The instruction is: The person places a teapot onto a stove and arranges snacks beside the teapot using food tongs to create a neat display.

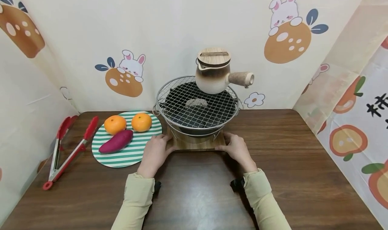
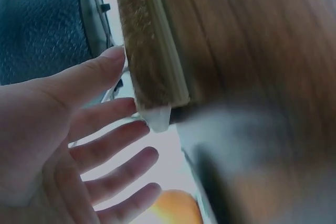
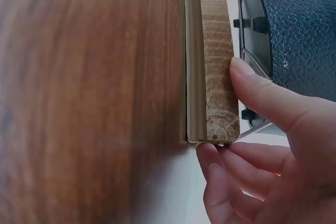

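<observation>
A square wooden board [image 1: 194, 145] lies under a round black tabletop grill [image 1: 189, 131] with a wire mesh grate. My left hand [image 1: 156, 152] holds the board's left front corner; in the left wrist view its thumb [image 2: 100, 66] is at the front edge and its fingers spread past the side. At the opposite front corner my right hand [image 1: 237, 149] grips the board, thumb [image 3: 262, 90] on the edge and fingers curled at the side. On the grate's back right stands a brown-and-cream teapot [image 1: 210, 80] with a wooden lid and a cord-wrapped side handle pointing right.
Left of the grill, a green-and-white striped round mat [image 1: 127, 161] bears two oranges [image 1: 115, 124] and a purple sweet potato [image 1: 116, 141]. Red-tipped tongs [image 1: 68, 161] lie spread farther left. A printed curtain [image 1: 182, 28] closes off the back of the brown table [image 1: 288, 176].
</observation>
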Demonstrator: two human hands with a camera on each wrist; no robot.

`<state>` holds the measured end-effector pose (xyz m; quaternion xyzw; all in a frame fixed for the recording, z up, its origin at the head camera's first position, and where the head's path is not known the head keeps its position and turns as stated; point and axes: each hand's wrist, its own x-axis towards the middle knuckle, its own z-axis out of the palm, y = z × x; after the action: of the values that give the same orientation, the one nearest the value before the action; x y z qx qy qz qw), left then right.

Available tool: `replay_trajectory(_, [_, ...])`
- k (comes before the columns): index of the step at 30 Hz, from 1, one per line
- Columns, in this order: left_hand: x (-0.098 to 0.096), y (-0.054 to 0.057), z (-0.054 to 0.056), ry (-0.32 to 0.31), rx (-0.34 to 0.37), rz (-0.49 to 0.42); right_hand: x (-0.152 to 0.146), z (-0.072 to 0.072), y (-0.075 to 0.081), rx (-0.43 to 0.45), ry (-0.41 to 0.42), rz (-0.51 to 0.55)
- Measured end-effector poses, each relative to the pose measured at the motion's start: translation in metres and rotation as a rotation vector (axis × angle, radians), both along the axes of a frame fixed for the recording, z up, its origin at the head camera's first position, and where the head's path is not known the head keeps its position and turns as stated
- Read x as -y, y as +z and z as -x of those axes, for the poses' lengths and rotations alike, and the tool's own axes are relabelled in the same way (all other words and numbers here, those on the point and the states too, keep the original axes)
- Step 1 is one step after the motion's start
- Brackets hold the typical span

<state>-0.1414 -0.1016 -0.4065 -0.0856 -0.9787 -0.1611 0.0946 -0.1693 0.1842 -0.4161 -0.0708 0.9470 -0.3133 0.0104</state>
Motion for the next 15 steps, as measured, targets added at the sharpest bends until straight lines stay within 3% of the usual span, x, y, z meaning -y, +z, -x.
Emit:
replay_trajectory(8, [0.028,0.008,-0.009,0.013,-0.061,0.051,0.002,0.0,0.0,-0.004,-0.024,-0.011])
replay_trajectory(15, [0.059,0.028,-0.024,0.034,-0.018,0.079,0.001,0.001,-0.001,0.006,-0.03,-0.005])
